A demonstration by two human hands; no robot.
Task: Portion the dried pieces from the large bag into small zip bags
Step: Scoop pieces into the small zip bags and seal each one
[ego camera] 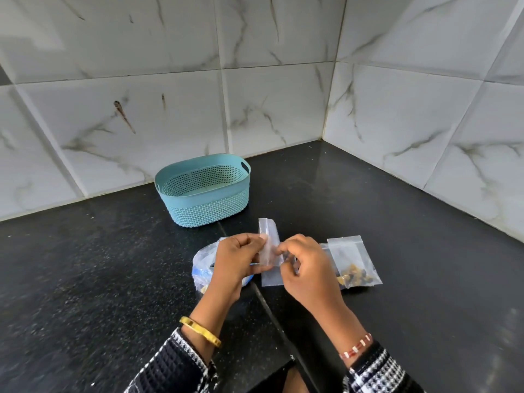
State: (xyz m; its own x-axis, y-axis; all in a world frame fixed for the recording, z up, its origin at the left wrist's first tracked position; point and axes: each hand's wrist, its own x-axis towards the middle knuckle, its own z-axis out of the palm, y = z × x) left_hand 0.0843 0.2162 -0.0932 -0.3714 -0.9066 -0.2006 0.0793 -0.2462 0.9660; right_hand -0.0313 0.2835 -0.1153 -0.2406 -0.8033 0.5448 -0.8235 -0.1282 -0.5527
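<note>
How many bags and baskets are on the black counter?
Small clear plastic zip bags: 2, an empty one held in both hands, a filled one lying at the right
Large clear plastic bag: 1
Teal plastic basket: 1
Total: 4

Bright, even light; wide-angle edge warp.

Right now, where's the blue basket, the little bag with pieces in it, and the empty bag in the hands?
blue basket (pixel 208 207): head view, front woven wall.
filled small bag (pixel 353 263): head view, clear middle.
empty small bag (pixel 270 276): head view, lower part.
</note>
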